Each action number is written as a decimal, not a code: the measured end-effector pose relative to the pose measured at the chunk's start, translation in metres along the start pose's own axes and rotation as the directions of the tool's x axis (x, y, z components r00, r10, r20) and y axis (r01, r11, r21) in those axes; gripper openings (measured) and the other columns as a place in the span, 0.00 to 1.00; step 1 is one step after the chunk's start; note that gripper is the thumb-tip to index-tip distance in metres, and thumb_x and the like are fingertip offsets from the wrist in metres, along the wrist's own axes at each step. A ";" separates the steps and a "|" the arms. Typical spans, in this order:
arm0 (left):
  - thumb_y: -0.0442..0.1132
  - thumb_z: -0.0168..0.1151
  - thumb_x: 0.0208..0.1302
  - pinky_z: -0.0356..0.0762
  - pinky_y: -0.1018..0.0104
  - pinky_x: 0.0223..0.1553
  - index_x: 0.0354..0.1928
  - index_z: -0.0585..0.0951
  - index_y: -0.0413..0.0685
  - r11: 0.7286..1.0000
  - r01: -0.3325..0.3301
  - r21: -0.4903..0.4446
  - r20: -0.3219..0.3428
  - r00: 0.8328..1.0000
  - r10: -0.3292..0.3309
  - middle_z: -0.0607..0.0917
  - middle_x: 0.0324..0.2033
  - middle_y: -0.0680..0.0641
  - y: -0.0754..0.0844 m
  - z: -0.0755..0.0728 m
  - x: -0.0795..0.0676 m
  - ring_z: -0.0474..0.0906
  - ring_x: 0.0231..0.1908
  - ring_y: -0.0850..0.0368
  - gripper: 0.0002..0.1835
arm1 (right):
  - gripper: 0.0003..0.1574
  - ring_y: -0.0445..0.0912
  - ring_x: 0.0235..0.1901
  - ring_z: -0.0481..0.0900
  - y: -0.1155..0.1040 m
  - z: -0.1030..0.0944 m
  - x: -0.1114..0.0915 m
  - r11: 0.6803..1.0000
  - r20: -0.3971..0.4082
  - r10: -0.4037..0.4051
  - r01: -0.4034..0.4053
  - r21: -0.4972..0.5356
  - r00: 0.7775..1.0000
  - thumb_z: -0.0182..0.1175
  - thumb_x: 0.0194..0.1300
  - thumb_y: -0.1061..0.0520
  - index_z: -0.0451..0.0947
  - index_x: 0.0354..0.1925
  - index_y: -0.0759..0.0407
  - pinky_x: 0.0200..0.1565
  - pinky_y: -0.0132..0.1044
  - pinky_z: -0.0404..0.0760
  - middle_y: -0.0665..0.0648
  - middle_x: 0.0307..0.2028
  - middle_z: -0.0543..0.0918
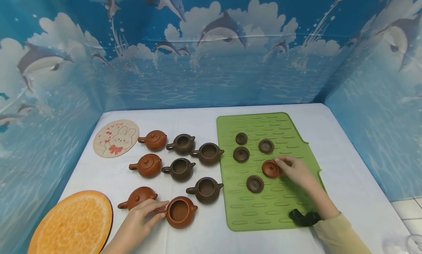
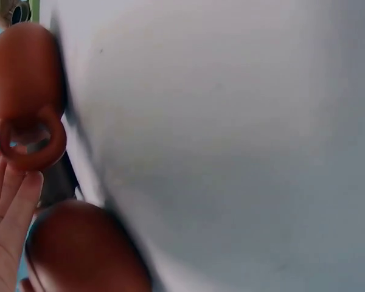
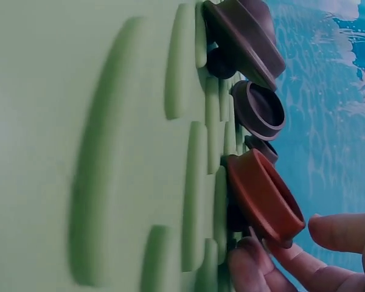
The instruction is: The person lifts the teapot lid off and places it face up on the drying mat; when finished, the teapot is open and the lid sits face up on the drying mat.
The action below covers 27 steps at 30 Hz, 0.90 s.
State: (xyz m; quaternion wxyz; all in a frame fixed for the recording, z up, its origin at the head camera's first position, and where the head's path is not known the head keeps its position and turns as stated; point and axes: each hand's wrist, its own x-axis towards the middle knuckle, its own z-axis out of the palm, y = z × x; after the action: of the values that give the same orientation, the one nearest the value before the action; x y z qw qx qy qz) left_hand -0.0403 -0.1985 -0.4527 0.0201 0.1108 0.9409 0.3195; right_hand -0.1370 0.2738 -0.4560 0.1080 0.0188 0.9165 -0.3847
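My left hand (image 1: 143,219) is at the handle of a lidless reddish-brown teapot (image 1: 180,212), with thumb and forefinger on either side of it. In the left wrist view, fingertips (image 2: 31,182) meet the looped handle (image 2: 33,159). My right hand (image 1: 295,170) holds the edge of a reddish-brown teapot lid (image 1: 270,168) over the green mat (image 1: 237,217). The right wrist view shows this lid (image 3: 261,198) upside down and tilted, with the thumb by its rim and fingers beneath. Around it lie several dark brown lids (image 1: 255,184), hollow sides up.
Several lidless dark teapots (image 1: 206,190) stand between the mat and three lidded reddish teapots (image 1: 149,165). A round rabbit mat (image 1: 116,138) lies at the back left, an orange round mat (image 1: 74,223) at the front left. Near my right forearm is a black object (image 1: 304,218).
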 end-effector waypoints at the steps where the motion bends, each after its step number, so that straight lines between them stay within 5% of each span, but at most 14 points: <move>1: 0.34 0.74 0.53 0.82 0.71 0.44 0.48 0.87 0.60 1.000 0.009 -0.001 -0.005 1.000 -0.009 0.82 0.38 0.68 0.001 -0.002 0.000 0.79 0.43 0.70 0.19 | 0.35 0.55 0.42 0.86 -0.003 -0.001 0.000 1.000 -0.007 -0.002 0.002 -0.023 1.000 0.47 0.76 0.39 0.73 0.61 0.67 0.51 0.58 0.79 0.71 0.51 0.82; 3: 0.34 0.74 0.55 0.82 0.72 0.43 0.48 0.87 0.59 1.000 0.017 -0.004 -0.014 1.000 -0.017 0.82 0.38 0.68 0.003 -0.008 0.001 0.79 0.43 0.71 0.19 | 0.35 0.62 0.47 0.83 -0.008 -0.004 -0.001 0.998 -0.017 -0.015 0.014 -0.054 1.000 0.46 0.77 0.40 0.72 0.62 0.68 0.51 0.60 0.78 0.73 0.54 0.80; 6: 0.32 0.73 0.54 0.81 0.75 0.40 0.49 0.87 0.58 0.998 -0.061 -0.009 -0.074 0.995 0.060 0.84 0.39 0.66 0.004 -0.020 0.004 0.79 0.40 0.71 0.19 | 0.34 0.69 0.55 0.76 -0.019 -0.008 -0.001 0.995 -0.041 -0.041 0.037 -0.088 0.998 0.45 0.77 0.41 0.71 0.63 0.68 0.53 0.62 0.76 0.75 0.59 0.76; 9: 0.31 0.74 0.53 0.81 0.74 0.37 0.48 0.87 0.58 0.988 -0.155 0.018 -0.170 0.973 0.156 0.86 0.38 0.63 0.003 -0.036 0.009 0.81 0.38 0.70 0.20 | 0.34 0.70 0.58 0.73 -0.038 -0.010 0.002 0.990 -0.059 -0.085 0.078 -0.116 0.995 0.45 0.77 0.41 0.71 0.64 0.65 0.55 0.63 0.75 0.73 0.61 0.75; 12: 0.31 0.74 0.53 0.84 0.70 0.38 0.48 0.87 0.56 0.984 -0.164 0.063 -0.232 0.957 0.175 0.87 0.39 0.60 -0.001 -0.056 0.017 0.83 0.38 0.65 0.19 | 0.30 0.68 0.57 0.75 -0.065 -0.004 0.008 0.981 -0.056 -0.151 0.143 -0.130 0.987 0.47 0.77 0.42 0.74 0.63 0.62 0.54 0.62 0.76 0.70 0.60 0.77; 20: 0.34 0.67 0.63 0.84 0.60 0.44 0.54 0.84 0.47 0.994 -0.090 0.055 -0.184 0.978 0.098 0.88 0.45 0.48 -0.024 -0.106 0.058 0.85 0.44 0.51 0.16 | 0.22 0.61 0.56 0.79 -0.143 0.029 0.039 0.945 0.028 -0.323 0.323 -0.043 0.946 0.52 0.76 0.47 0.78 0.59 0.56 0.55 0.57 0.78 0.61 0.57 0.82; 27: 0.42 0.59 0.71 0.82 0.46 0.49 0.61 0.79 0.42 0.999 0.049 -0.004 -0.098 0.994 -0.050 0.85 0.52 0.37 -0.044 -0.123 0.113 0.82 0.52 0.38 0.20 | 0.17 0.55 0.55 0.81 -0.212 0.073 0.081 0.896 0.118 -0.444 0.444 0.033 0.888 0.55 0.74 0.51 0.82 0.54 0.55 0.58 0.49 0.79 0.57 0.53 0.84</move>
State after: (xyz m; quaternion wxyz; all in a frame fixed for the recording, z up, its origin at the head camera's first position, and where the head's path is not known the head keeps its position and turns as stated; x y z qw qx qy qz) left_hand -0.1724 -0.2803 -0.3780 -0.0180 0.0716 0.9429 0.3247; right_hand -0.2275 0.0696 -0.3744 0.0734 -0.2144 0.8872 -0.4020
